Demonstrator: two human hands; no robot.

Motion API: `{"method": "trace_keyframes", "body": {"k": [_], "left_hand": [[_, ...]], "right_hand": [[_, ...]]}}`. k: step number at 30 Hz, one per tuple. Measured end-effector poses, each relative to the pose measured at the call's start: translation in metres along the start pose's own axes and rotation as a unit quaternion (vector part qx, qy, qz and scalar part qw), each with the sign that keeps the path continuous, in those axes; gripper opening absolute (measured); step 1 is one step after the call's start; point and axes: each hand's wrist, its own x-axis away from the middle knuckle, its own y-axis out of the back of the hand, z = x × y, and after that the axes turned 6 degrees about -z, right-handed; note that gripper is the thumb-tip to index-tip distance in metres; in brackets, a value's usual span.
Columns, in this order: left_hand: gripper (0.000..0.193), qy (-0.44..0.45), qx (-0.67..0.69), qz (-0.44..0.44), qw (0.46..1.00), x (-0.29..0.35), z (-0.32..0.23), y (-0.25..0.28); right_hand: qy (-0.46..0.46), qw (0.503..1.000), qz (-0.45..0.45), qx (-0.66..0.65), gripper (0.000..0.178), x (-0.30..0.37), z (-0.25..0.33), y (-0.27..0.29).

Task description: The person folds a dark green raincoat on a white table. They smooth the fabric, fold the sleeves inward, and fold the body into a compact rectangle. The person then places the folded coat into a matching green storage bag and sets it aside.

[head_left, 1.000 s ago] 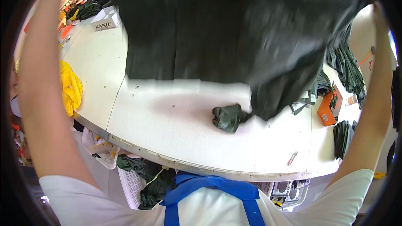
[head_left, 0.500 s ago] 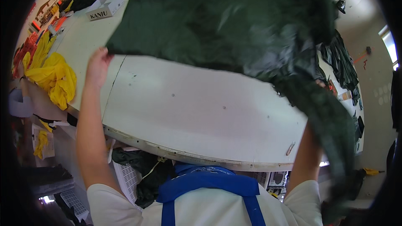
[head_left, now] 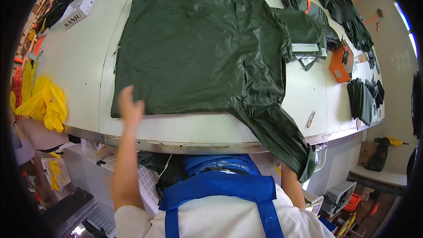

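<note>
A dark green waterproof jacket [head_left: 185, 53] lies spread on the white table, its body to the left and its collar end to the right. One sleeve reaches toward the far edge; the near sleeve [head_left: 282, 134] hangs over the table's front edge. My left hand [head_left: 131, 107] is above the near left corner of the jacket, fingers apart and slightly blurred, gripping nothing. The near sleeve's end covers my right hand, so its fingers are hidden; only the right forearm [head_left: 293, 187] shows below.
Right of the jacket are folded green garments [head_left: 304, 31], an orange box [head_left: 341, 64], a small cutter [head_left: 311, 119] and more dark green stacks [head_left: 360, 99]. A white box [head_left: 79, 9] stands far left. Yellow garments [head_left: 46, 101] lie beside another person's arm [head_left: 20, 139].
The jacket was raised and spread in the air; now it rests flat on the table. My left hand has let go of its corner. My right hand has come down toward the front edge.
</note>
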Motion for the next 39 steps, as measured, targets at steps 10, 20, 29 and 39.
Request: {"method": "trace_keyframes", "body": {"k": [10,20,29,39], "left_hand": [[0.061,-0.333,0.035,0.344,0.877,0.121,-0.179,-0.152],[0.06,-0.165,0.063,0.33,0.927,0.097,-0.224,-0.102],[0.053,0.25,0.371,0.306,0.841,0.135,-0.172,-0.121],[0.048,0.337,0.205,0.463,0.794,0.16,-0.167,-0.083]], "right_hand": [[0.024,0.977,0.057,-0.203,0.046,0.13,-0.035,0.051],[0.299,0.505,0.559,0.586,0.036,0.083,-0.072,-0.287],[0.543,0.344,0.074,0.763,0.04,-0.16,0.133,-0.199],[0.437,0.152,0.087,0.882,0.009,-0.206,0.142,-0.196]]}}
